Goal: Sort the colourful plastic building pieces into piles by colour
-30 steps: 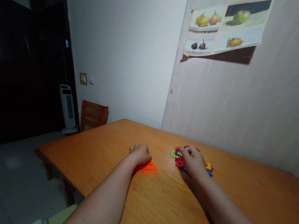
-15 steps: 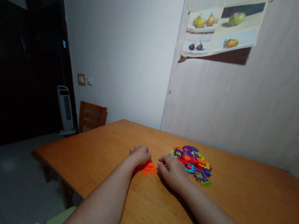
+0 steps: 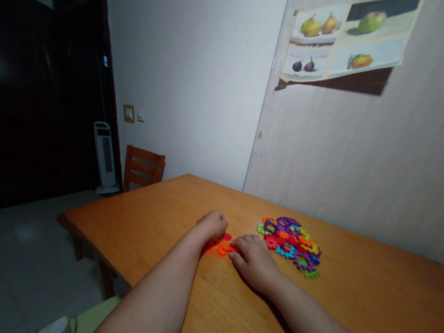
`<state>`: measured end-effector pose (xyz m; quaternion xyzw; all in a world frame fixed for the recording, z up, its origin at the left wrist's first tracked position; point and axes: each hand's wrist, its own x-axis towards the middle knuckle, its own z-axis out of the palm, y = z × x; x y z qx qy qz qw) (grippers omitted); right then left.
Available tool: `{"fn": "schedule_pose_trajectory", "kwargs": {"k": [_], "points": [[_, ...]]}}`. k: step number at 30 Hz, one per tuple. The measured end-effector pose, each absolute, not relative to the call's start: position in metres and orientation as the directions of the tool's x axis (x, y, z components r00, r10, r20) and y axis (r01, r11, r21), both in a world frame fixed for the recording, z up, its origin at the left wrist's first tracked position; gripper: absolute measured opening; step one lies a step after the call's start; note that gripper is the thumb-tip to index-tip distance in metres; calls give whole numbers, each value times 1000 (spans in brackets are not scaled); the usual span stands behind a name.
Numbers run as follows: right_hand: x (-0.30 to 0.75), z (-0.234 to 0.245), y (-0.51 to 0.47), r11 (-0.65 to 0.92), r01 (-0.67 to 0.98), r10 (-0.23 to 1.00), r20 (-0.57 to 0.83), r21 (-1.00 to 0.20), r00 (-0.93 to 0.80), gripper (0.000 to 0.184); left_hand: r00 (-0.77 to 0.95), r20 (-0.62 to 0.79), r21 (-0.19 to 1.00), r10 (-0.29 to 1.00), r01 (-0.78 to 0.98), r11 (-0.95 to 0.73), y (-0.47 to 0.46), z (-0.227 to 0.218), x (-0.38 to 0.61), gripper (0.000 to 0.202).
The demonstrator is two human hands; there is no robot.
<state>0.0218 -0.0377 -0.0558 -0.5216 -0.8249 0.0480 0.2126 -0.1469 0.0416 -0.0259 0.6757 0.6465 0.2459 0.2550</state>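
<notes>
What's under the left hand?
Orange pieces and a red piece show on the near side of the left hand; anything directly beneath its palm is covered.

Pale wall (image 3: 196,78), fruit poster (image 3: 354,39) — wooden chair (image 3: 144,167) — dim grey floor (image 3: 28,263)

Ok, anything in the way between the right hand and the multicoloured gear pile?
Nothing visible stands between the right hand and the multicoloured gear pile beside it. The orange pieces lie on the hand's other side, near its fingertips.
</notes>
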Motion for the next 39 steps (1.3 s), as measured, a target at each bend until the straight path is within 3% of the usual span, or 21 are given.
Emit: {"fn": "schedule_pose_trajectory", "kwargs": {"k": [3,8,13,17,20,23,28,32,36,39], "points": [[23,-57,-36,469,817,866,358,-336,-350,21,94,-5,674,996,736,-66,42,-26,-149,14],[32,-57,-24,453,798,843,482,-397,-239,29,196,-56,675,979,730,-107,40,-26,-152,11],[67,-52,-5,297,805,796,599,-513,88,33,162,-50,511,985,852,-114,36,-20,-151,9],[89,-49,0,189,821,662,687,-539,299,34,160,21,401,987,903,-154,35,-20,-149,18],[84,-51,-1,272,791,752,634,-547,179,33,168,21,378,986,911,-164,35,-21,-148,18],[64,-54,-9,357,738,887,456,-572,-76,30,172,10,372,985,914,-163,34,-22,-146,16],[40,-48,-28,402,804,915,232,-439,-331,29,178,29,332,984,926,-178,33,-21,-146,18],[35,-45,-33,394,842,918,204,-368,-341,21,188,47,304,981,933,-193,33,-21,-146,23],[34,-47,-29,395,855,914,239,-337,-328,27,197,35,318,980,927,-198,32,-20,-145,21],[44,-47,-22,297,892,923,342,-341,-176,33,184,27,362,983,914,-181,32,-21,-144,18]]}}
